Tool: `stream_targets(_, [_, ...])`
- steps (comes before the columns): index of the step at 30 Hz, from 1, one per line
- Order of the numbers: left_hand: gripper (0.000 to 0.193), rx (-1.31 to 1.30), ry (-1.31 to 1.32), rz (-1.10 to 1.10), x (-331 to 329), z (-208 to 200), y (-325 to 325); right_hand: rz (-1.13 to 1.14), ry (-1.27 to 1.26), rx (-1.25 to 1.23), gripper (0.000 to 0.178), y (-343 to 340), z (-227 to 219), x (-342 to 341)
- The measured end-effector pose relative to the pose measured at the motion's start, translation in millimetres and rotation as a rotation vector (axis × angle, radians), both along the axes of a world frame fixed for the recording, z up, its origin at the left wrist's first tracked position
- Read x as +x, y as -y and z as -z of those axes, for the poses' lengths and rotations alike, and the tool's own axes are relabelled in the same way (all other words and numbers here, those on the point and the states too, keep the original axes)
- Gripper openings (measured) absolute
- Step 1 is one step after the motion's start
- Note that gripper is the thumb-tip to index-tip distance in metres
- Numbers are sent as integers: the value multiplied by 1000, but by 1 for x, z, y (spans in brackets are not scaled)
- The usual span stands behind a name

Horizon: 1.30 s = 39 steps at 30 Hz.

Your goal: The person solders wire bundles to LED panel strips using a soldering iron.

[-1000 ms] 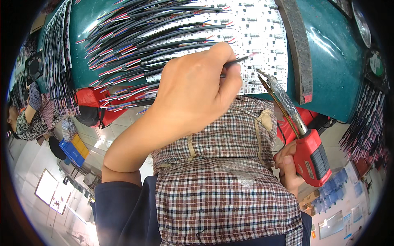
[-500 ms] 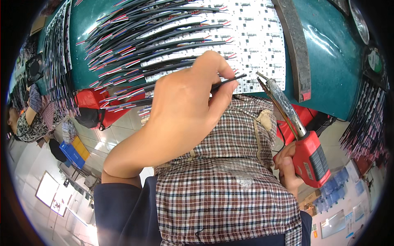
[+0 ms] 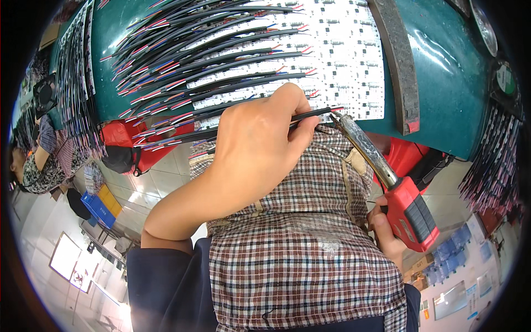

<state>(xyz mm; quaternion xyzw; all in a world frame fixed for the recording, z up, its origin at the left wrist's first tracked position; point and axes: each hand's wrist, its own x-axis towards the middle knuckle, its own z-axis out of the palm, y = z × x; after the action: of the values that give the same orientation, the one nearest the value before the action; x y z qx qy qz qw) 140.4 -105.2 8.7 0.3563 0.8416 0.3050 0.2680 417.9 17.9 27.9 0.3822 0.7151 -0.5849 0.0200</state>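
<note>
My left hand pinches a black sheathed cable between thumb and fingertips, near its stripped end with thin red-tipped leads. The cable's end lies over the near edge of a white circuit board panel carrying rows of small components. My right hand is wrapped round a red and black soldering gun, partly hidden behind its body. The gun's tip is right at the cable's end; whether they touch is hard to tell. Several other black cables lie side by side across the panel, their coloured ends pointing left.
A dark, worn bar lies along the panel's right side on the green table. Bundles of cables hang at the left and right table ends. A small fan stands at far right. Another person sits at left.
The soldering gun's tip has moved left and slightly down to the cable's end. My left hand has shifted slightly down, and the cable now lies flatter, reaching further right.
</note>
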Motion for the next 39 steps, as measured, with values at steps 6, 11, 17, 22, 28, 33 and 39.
stream_targets(6, [18, -1, -18, -16, 4, 1, 0, 49, 26, -76, 19, -5, 0, -8])
stream_targets(11, [17, 0, -17, -19, 3, 5, 1, 6, 49, -41, 16, -5, 0, -12])
stream_targets(17, [18, -1, -86, 3, 4, 5, 0, -14, 48, -63, 16, -8, 1, -7])
stream_targets(22, [18, 33, -101, 5, 3, 8, 1, -8, 45, -19, 21, -4, 3, 1])
stream_targets(28, [19, 19, -136, 8, 5, 9, 1, 71, 2, -30, 21, 3, 0, -3])
stream_targets(33, [17, -1, -61, 3, 2, 8, 1, -14, 10, -58, 20, -7, 1, 0])
stream_targets(39, [16, -24, -80, 4, 3, 8, 0, -43, 47, 8, 19, -6, 2, 0])
